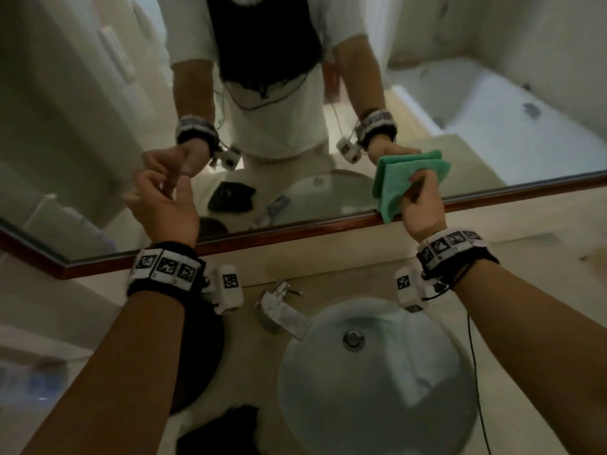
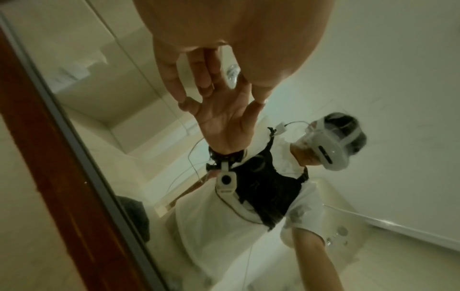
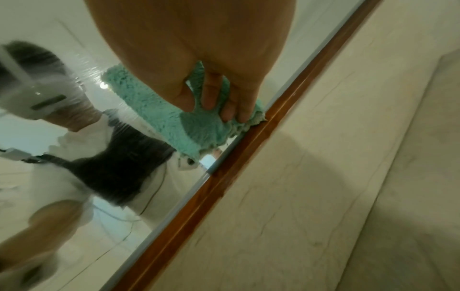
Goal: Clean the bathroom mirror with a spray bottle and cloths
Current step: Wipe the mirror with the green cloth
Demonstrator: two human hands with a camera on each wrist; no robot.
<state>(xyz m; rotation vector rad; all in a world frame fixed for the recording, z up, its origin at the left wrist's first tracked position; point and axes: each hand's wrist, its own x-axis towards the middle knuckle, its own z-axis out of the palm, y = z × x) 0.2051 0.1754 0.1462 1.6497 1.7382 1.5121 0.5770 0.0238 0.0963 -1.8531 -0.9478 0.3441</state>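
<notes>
wiping underway | right hand (image 1: pixel 422 205) grips green cloth (image 1: pixel 399 180) at mirror (image 1: pixel 295 142) lower right edge | left hand (image 1: pixel 164 205) loose, empty | spray bottle unseen | remaining glass likely unwiped

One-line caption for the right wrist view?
Right hand grips a green cloth against the mirror beside its wooden frame.

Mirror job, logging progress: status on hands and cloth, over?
Left hand open, fingertips at the mirror. Right hand grips green cloth against the lower glass by the wooden frame. No spray bottle identifiable.
</notes>
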